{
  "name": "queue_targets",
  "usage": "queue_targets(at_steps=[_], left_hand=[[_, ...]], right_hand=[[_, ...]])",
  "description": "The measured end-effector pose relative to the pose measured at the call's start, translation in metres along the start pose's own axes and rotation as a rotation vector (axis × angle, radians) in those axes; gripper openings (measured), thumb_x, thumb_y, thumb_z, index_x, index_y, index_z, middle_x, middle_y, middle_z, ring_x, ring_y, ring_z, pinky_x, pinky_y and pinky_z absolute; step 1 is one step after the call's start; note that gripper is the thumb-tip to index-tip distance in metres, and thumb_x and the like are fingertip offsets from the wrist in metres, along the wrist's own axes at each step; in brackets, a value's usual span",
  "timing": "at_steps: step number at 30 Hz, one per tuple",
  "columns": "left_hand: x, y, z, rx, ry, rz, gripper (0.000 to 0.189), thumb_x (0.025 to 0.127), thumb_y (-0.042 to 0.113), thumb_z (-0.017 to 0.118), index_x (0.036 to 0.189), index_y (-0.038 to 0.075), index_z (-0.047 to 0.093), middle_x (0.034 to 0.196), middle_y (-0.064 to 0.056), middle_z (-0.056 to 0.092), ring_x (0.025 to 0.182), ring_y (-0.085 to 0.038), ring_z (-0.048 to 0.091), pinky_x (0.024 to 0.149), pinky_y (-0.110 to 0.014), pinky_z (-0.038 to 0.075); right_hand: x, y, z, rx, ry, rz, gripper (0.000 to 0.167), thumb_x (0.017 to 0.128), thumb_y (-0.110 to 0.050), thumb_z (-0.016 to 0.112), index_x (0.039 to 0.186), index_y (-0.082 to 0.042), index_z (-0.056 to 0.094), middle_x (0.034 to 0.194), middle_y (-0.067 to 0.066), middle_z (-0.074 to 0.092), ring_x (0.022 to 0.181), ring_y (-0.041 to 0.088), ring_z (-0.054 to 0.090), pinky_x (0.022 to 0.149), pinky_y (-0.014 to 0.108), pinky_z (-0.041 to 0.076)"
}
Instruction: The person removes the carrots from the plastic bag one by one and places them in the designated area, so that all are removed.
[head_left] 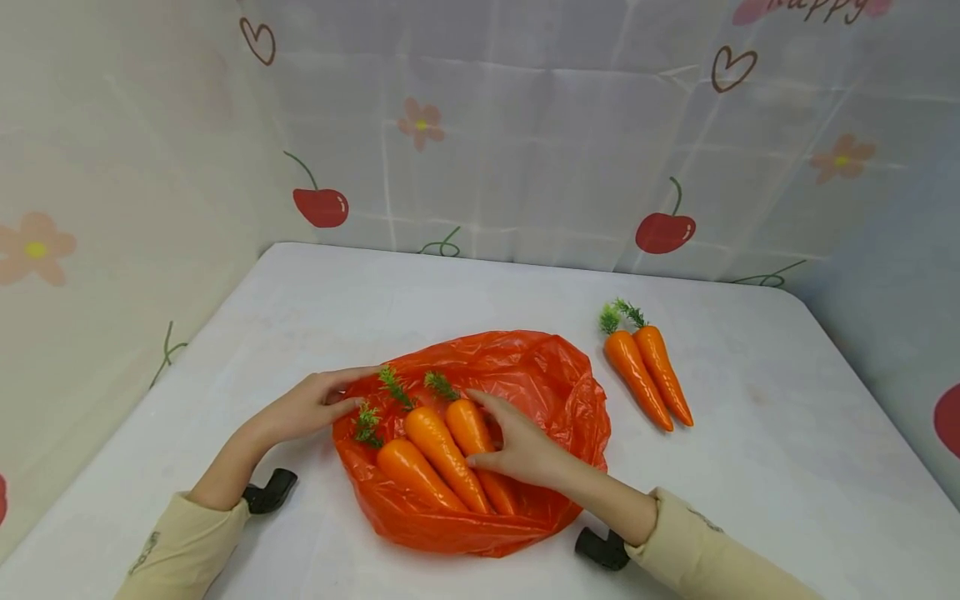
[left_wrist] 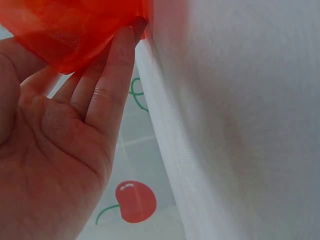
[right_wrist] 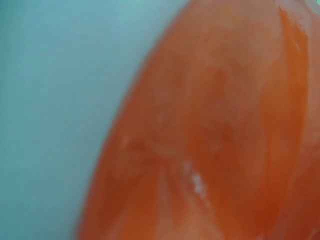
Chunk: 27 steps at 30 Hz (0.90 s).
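An orange-red plastic bag [head_left: 525, 367] lies spread on the table with its mouth facing up. Inside it, side by side, are a left carrot [head_left: 416, 475], a middle carrot [head_left: 442, 450] and a right carrot [head_left: 472, 429], all with green tops. My right hand [head_left: 521, 442] holds the right carrot, thumb and fingers around its upper part. At the bag's left rim is my left hand [head_left: 307, 408]; its nearly straight fingers [left_wrist: 112, 85] touch the plastic. The right wrist view shows mostly blurred bag plastic [right_wrist: 200, 125], with no hand visible.
Two more carrots [head_left: 648, 375] lie together on the white table [head_left: 757, 433], right of the bag. Black wrist devices [head_left: 270, 492] sit under both forearms. A printed curtain [head_left: 525, 150] hangs behind the table and along its sides.
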<state>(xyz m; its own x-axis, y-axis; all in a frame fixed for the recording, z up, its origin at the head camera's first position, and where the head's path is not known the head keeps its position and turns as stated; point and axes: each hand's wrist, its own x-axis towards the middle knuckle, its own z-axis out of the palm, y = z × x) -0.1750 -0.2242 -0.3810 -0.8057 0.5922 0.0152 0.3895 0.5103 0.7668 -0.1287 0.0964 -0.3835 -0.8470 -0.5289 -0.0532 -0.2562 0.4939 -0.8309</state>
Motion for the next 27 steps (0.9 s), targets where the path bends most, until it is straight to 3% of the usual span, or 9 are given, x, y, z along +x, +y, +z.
queue_targets(at_steps=[5,14,27], left_hand=[[-0.0002,-0.0007,-0.0001,-0.006,0.003,-0.001,0.046,0.092,0.005,0.057,0.137,0.002,0.046,0.130,-0.020,0.050,0.102,-0.024,0.057,0.083,-0.032,0.048],[0.0003,-0.0013,-0.0005,0.016,0.002,-0.003,0.045,0.093,0.005,0.057,0.137,0.002,0.046,0.129,-0.019,0.052,0.107,-0.028,0.055,0.086,-0.038,0.047],[-0.0002,-0.0009,-0.0001,0.015,0.002,-0.010,0.045,0.092,0.004,0.057,0.137,0.002,0.047,0.129,-0.019,0.052,0.098,-0.023,0.056,0.080,-0.033,0.048]], right_hand=[[0.0031,0.0008,0.0015,0.004,0.009,0.011,0.073,0.082,-0.010,0.073,0.143,-0.008,0.034,0.135,0.014,0.042,0.115,0.028,0.046,0.089,0.041,0.045],[0.0053,0.0029,-0.0023,0.176,-0.002,0.000,0.068,0.083,-0.003,0.070,0.141,-0.005,0.036,0.131,0.016,0.045,0.117,0.036,0.045,0.088,0.040,0.046],[0.0043,0.0034,-0.0033,0.207,-0.029,0.019,0.068,0.084,-0.006,0.070,0.142,-0.007,0.036,0.126,0.016,0.047,0.108,0.031,0.051,0.090,0.042,0.045]])
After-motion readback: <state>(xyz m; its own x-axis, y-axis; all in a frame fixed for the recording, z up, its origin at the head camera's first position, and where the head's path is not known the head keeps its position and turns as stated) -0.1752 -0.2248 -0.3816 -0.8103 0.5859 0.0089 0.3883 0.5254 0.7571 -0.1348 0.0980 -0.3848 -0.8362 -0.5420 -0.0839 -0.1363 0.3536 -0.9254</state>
